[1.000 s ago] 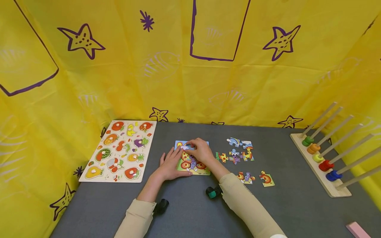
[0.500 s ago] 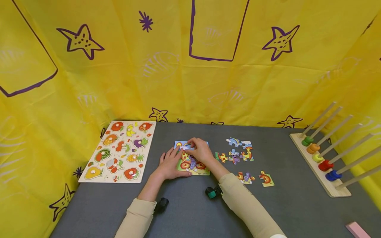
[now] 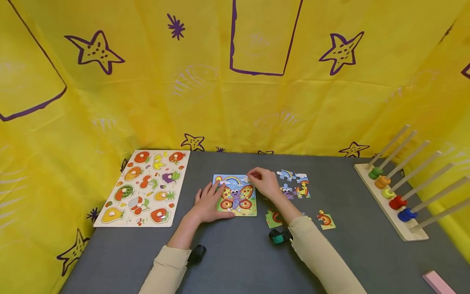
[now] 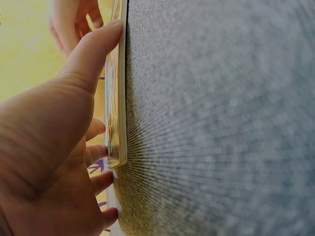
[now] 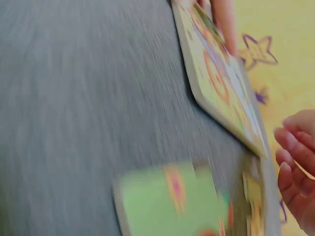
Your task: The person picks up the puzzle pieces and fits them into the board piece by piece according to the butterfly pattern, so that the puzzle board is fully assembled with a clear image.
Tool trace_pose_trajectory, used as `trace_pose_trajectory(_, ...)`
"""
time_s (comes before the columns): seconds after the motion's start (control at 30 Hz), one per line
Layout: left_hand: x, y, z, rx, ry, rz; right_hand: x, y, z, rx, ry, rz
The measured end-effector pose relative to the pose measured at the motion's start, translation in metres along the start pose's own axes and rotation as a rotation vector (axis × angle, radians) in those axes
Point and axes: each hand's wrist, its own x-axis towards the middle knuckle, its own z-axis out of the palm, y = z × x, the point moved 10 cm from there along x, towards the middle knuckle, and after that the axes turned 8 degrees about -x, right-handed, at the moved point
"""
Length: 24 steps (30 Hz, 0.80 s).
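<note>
The butterfly puzzle board [image 3: 236,200] lies flat on the dark grey table, showing a rainbow and a purple butterfly with red and yellow wings. My left hand [image 3: 210,206] rests on its left side with fingers spread, the thumb at the front edge; the left wrist view shows the thumb [image 4: 101,44] on that edge. My right hand [image 3: 266,183] hovers by the upper right corner, its fingers loosely bent. No piece shows between those fingers [image 5: 295,147] in the right wrist view. Loose jigsaw pieces [image 3: 302,190] lie to the right, several partly hidden by the right hand and forearm.
A wooden fruit peg puzzle [image 3: 143,188] lies at the left. To the right stands a wooden rack [image 3: 391,202] with upright rods and coloured rings. A pink block [image 3: 437,281] sits near the front right. Yellow patterned cloth [image 3: 205,102] hangs behind the table.
My right hand has lifted off the board's top area and moved right, uncovering the butterfly and rainbow. The left hand stays in place on the board.
</note>
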Motion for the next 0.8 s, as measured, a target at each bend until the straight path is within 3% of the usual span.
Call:
trace_pose_trajectory(0.2, 0.001, -0.002, 0.002, 0.022, -0.022, 0.001, -0.005, 0.033, -0.032, -0.031, 0.045, 0.059)
trace_pose_trajectory(0.4, -0.001, -0.002, 0.002, 0.008, -0.026, 0.01, -0.012, 0.063, -0.059, -0.131, 0.083, 0.105)
trace_pose_trajectory(0.63, 0.0, -0.001, 0.001, -0.025, -0.008, 0.029, -0.017, 0.091, -0.072, -0.297, 0.021, 0.224)
trace_pose_trajectory(0.8, 0.0, -0.001, 0.001, -0.021, -0.008, 0.03, -0.017, 0.101, -0.074, -0.333, -0.008, 0.271)
